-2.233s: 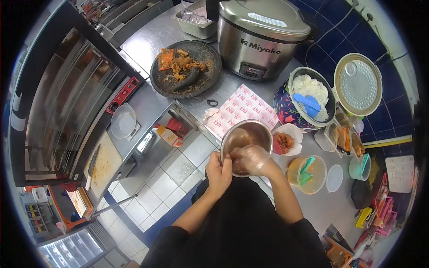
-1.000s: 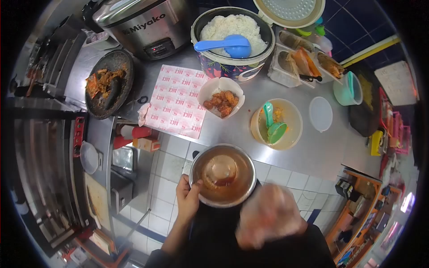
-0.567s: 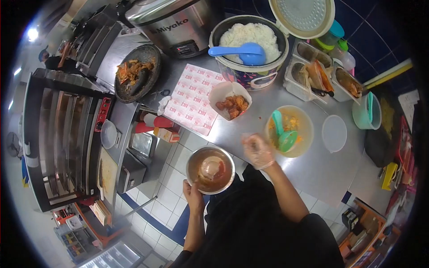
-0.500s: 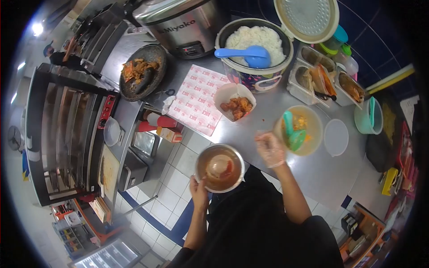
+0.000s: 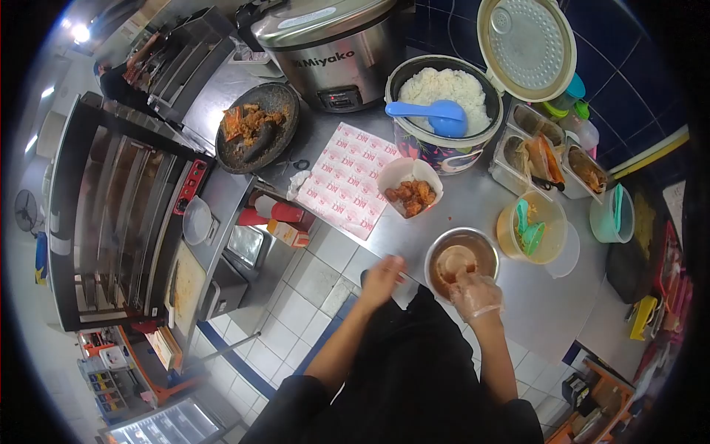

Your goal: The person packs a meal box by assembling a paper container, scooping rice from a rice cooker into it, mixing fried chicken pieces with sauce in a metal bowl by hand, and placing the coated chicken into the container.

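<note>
A steel bowl of brown liquid rests near the front edge of the metal counter. Inside it sits a pale round thing, partly under the liquid. My right hand, in a clear plastic glove, reaches over the near rim. Its fingers are bunched together in the bowl; whether they grip something there is hidden. To the left of the bowl my bare left hand hovers apart from it, fingers loosely stretched, holding nothing. Beyond the bowl stands a paper box with fried brown pieces in it.
Printed paper lies left of the box. Behind are a rice pot with a blue scoop and a Miyako cooker. A plastic tub with green spoons stands right, overlapping a lid. A stone mortar is left.
The steel bowl has gone from my left hand onto the counter. My left hand has let go of it. My gloved right hand has moved from beside the tub into the bowl.
</note>
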Available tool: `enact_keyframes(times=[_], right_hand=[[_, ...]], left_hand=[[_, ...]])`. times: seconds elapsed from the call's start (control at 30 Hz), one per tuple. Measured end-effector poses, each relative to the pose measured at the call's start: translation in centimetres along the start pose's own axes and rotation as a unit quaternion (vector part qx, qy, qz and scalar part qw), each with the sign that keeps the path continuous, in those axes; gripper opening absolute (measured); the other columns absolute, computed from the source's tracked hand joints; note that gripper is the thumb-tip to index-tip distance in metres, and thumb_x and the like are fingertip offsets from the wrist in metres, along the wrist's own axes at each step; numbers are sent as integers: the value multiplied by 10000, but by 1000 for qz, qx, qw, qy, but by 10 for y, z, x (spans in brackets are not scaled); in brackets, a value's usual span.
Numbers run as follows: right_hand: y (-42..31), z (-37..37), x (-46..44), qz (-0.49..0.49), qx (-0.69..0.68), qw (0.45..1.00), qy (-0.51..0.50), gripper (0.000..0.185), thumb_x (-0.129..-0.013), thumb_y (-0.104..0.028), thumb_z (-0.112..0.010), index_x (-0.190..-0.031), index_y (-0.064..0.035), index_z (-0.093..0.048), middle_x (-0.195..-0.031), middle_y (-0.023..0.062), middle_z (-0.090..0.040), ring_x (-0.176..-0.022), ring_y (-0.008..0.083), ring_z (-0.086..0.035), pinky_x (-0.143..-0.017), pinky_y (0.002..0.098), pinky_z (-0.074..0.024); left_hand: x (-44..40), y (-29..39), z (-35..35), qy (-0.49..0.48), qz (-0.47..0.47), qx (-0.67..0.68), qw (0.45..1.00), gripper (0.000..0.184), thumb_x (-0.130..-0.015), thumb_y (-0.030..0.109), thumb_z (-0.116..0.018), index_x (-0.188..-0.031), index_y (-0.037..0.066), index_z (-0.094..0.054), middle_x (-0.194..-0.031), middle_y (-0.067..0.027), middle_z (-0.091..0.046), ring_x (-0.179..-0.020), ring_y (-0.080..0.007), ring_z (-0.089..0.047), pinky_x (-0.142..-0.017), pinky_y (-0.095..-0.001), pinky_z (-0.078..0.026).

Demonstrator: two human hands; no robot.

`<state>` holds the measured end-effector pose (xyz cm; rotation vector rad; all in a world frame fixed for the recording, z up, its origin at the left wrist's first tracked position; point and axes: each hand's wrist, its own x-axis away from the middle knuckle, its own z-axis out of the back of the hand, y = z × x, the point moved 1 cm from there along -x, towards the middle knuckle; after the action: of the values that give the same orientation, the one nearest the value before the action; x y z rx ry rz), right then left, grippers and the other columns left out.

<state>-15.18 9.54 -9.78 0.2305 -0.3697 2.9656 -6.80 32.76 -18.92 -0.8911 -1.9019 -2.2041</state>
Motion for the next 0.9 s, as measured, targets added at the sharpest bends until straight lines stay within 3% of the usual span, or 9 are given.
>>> enact_keyframes(times=[0.07, 0.13, 0.23, 0.37, 0.53, 0.63, 0.67, 0.73, 0.9], right_hand=[[6, -10, 3, -27, 33, 999, 2, 385, -874, -317, -649, -1141, -48, -718, -876, 136, -735, -786, 334, -706, -700, 448, -567], [10, -15, 9, -56, 56, 997, -7, 407, -859, -313, -664, -1169, -55, -719, -868, 135, -732, -796, 326, -706, -691, 438, -567], [6, -10, 17, -127, 84, 988, -21, 416, -863, -315, -661, -1187, -59, -714, -870, 139, -728, -808, 322, -705, -702, 435, -567], [12, 2, 26, -224, 80, 970, -46, 335, -874, -298, -634, -1107, -66, -698, -917, 141, -725, -850, 340, -702, -748, 473, -561], [34, 5, 44, -249, 64, 966, -2, 272, -880, -283, -608, -1046, -73, -655, -898, 150, -703, -851, 356, -689, -749, 487, -554], [42, 10, 47, -252, 56, 966, 28, 272, -877, -270, -603, -1056, -72, -656, -893, 145, -699, -838, 357, -684, -744, 485, -551], [46, 10, 49, -244, 43, 968, 39, 282, -876, -266, -602, -1073, -72, -659, -893, 144, -698, -835, 357, -683, -743, 484, -550], [53, 8, 53, -226, 24, 972, 59, 308, -875, -261, -601, -1108, -70, -665, -886, 145, -696, -828, 356, -681, -738, 483, -547], [71, 8, 63, -180, -30, 977, 109, 384, -875, -262, -601, -1189, -52, -668, -859, 152, -689, -805, 351, -676, -726, 487, -538]], left_hand=[[-39, -18, 70, 192, -61, -88, 976, 355, -1038, 364, -553, -1044, 30, -674, -853, -128, -705, -684, -223, -656, -663, -367, -497], [-80, -4, 149, 381, -226, -264, 856, 207, -964, 179, -614, -1089, 22, -663, -885, -192, -674, -828, -339, -644, -745, -440, -500], [-127, 39, 225, 436, -283, -511, 684, 359, -931, 169, -636, -1284, 102, -638, -1040, -185, -673, -952, -431, -625, -841, -492, -499], [-175, 49, 264, 269, -216, -562, 752, 310, -903, 170, -661, -1181, 43, -708, -970, -259, -677, -963, -459, -650, -876, -534, -516], [-174, 49, 268, 304, -212, -545, 752, 217, -924, 154, -639, -1104, 81, -734, -1082, -218, -661, -953, -432, -624, -793, -507, -511], [-129, 17, 206, 209, -261, -579, 744, 169, -918, 158, -659, -1052, 89, -735, -1060, -195, -662, -952, -399, -603, -796, -506, -483], [-95, 10, 150, 268, -370, -529, 715, 136, -911, 159, -673, -1019, 103, -735, -1058, -185, -658, -988, -386, -587, -823, -510, -467], [-38, 28, 45, 62, -422, -442, 789, 95, -914, 142, -689, -936, 66, -742, -840, -114, -683, -830, -340, -643, -770, -466, -509], [-70, 7, -84, 198, -295, -412, 839, 148, -913, 112, -656, -1028, 60, -732, -923, -147, -702, -825, -355, -671, -721, -458, -551]])
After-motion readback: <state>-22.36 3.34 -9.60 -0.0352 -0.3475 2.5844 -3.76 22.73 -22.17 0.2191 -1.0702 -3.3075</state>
